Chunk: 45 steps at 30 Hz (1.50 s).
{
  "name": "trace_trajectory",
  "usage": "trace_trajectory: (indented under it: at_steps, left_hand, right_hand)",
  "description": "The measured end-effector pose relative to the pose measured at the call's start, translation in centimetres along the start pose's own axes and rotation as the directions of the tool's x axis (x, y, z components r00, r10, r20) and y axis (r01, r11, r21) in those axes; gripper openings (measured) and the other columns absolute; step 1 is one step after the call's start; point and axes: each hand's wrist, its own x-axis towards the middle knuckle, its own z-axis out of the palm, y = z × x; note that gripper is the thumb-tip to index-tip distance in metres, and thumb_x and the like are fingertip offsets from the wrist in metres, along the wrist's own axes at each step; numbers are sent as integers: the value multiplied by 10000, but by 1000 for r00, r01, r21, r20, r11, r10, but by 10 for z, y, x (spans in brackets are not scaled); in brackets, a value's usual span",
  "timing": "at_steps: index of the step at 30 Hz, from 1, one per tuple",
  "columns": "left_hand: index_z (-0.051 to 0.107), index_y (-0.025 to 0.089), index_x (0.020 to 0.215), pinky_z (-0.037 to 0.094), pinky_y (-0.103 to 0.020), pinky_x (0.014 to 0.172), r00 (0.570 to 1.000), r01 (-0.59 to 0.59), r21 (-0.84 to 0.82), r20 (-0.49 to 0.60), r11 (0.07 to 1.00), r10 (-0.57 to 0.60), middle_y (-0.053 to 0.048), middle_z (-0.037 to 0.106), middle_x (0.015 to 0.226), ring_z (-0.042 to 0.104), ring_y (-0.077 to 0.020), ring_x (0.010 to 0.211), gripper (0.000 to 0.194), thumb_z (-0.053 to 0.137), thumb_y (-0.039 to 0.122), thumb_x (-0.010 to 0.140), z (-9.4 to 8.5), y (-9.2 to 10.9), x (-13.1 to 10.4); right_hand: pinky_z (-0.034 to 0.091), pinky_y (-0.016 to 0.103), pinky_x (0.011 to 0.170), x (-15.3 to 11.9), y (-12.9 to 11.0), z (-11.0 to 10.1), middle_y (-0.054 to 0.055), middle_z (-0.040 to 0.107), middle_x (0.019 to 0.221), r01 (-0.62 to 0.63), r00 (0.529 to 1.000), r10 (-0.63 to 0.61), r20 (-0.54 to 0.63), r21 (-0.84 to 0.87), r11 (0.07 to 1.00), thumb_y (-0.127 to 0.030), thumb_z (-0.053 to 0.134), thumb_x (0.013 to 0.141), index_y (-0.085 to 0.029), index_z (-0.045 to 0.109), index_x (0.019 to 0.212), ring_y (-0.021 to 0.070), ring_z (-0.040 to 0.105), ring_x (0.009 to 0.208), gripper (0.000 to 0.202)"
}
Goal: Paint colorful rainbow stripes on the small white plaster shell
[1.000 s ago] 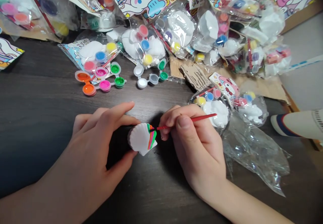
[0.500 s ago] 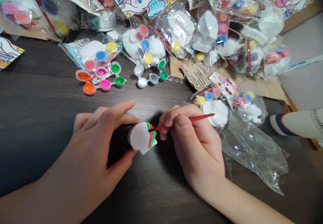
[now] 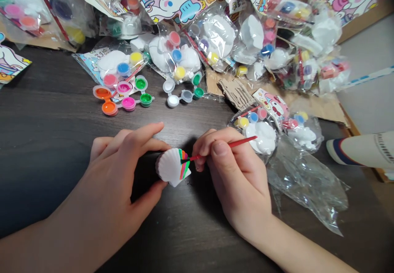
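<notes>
A white shell figure (image 3: 170, 167) stands on the dark table (image 3: 172, 232), its right side striped in green, orange and pink. My left hand (image 3: 123, 170) grips it from the left, with fingertips at its top and thumb at its bottom edge. My right hand (image 3: 235, 170) pinches a red paintbrush (image 3: 243, 142), whose dark bristles touch the striped part. Beyond my left hand lie open paint pots in orange, pink and green (image 3: 128, 103). To their right is a second strip of pots (image 3: 186, 96) with white, grey and green.
Clear bags (image 3: 218, 35) of white figures and paint pots crowd the back. Cardboard pieces (image 3: 235, 94) lie in front of them. At the right are an emptied-looking clear bag (image 3: 308, 183) and a paper cup (image 3: 363, 150) on its side.
The brush in my right hand has shifted slightly down and its handle a little left. My left hand still holds the shell figure. The view has moved slightly.
</notes>
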Motion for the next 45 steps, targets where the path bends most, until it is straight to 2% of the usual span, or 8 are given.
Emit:
trace_trajectory:
  at_steps: [19, 38, 45]
  left_hand:
    - [317, 301, 1249, 398, -362, 792, 1000, 2, 0, 0, 1000, -2, 65, 699, 986, 615, -197, 884, 457, 479, 198, 834, 1, 2, 1]
    - [308, 307, 1272, 416, -400, 819, 1000, -1, -10, 9, 1000, 1, 54, 694, 979, 621, -218, 926, 492, 500, 216, 828, -1, 2, 0]
    - [343, 256, 1249, 430, -380, 796, 999, -43, 9, -26, 999, 43, 37, 701, 985, 616, -198, 889, 438, 504, 214, 844, 1, 0, 1]
  right_hand:
    - [401, 265, 611, 1, 0, 2, -15, 494, 713, 10, 1000, -11, -21, -35, 999, -274, 435, 955, -207, 530, 795, 103, 487, 656, 198]
    - [393, 287, 589, 0, -1, 0, -7, 485, 683, 8, 1000, -8, 1, -52, 999, -282, 432, 954, -224, 530, 773, 119, 473, 630, 214]
    - [391, 289, 576, 0, 0, -1, -8, 475, 666, 42, 999, -41, 19, -72, 996, -254, 432, 953, -214, 528, 770, 117, 466, 617, 211]
